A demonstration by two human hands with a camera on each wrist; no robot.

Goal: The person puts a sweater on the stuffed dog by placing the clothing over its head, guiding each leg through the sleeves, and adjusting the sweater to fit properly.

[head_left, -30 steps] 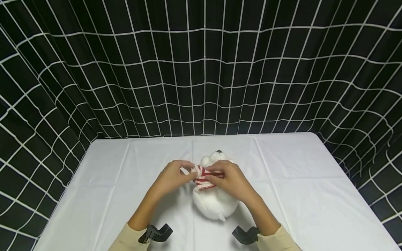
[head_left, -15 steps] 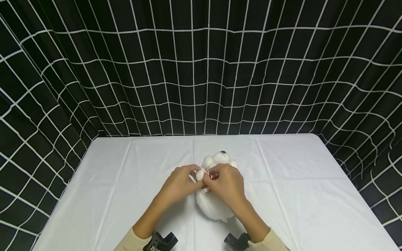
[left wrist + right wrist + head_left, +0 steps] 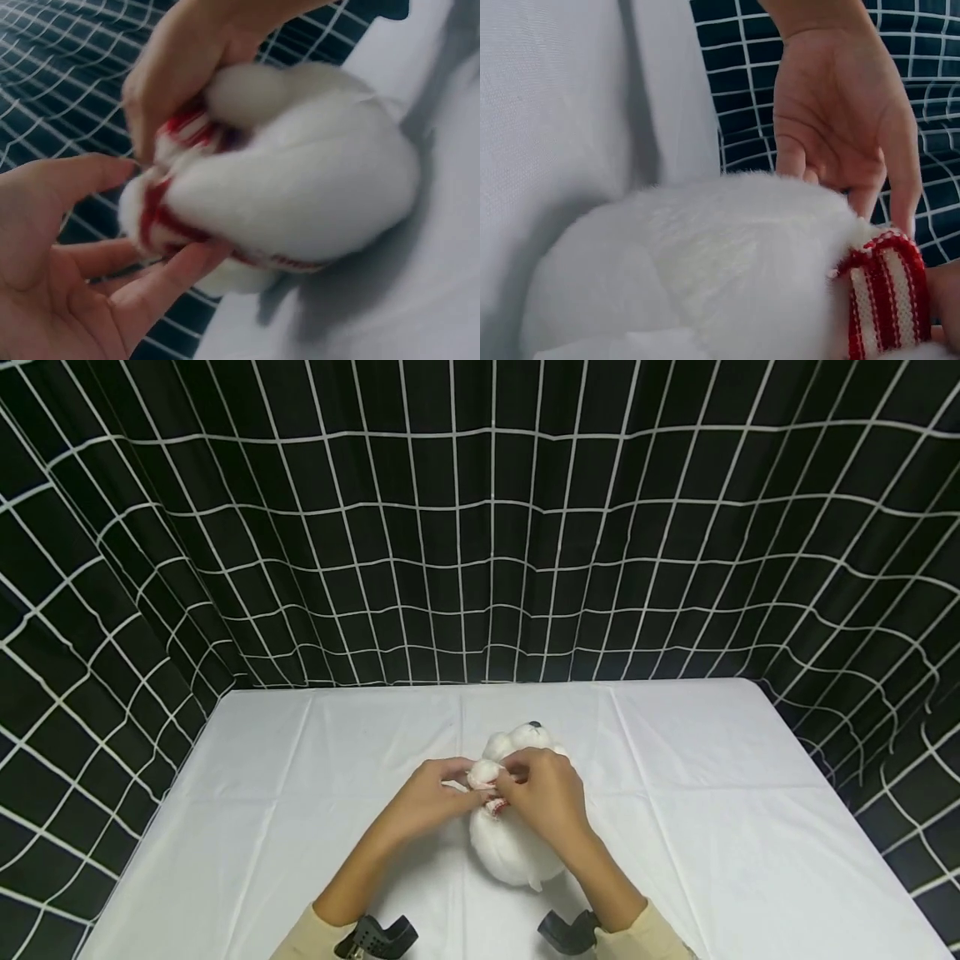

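A white plush toy point(image 3: 513, 835) lies near the middle of a white-clothed table point(image 3: 712, 827), slightly toward the near edge, with both of a person's hands meeting at its neck. Bare cloth runs well out to the left, right and far edges around the toy; two black wrist mounts point(image 3: 375, 937) sit at the near edge under the cream sleeves.

The left hand point(image 3: 427, 797) and the right hand point(image 3: 543, 797) close in on a red-and-white striped scarf point(image 3: 491, 793), which the head view nearly hides beneath the fingers. The left wrist view shows more: the right hand's fingertips point(image 3: 142, 142) pinch the striped band at the top of the toy, while the left hand's fingers lie fairly straight under the scarf, touching it, the thumb just beside it (a loose, open grip, not a clamp). The right wrist view alone shows the scarf's knitted ribs point(image 3: 889, 300) wrapped round the plush, with the left hand relaxed just behind it.

A black curtain point(image 3: 480, 527) with a white grid hangs close behind the table and wraps round both sides.
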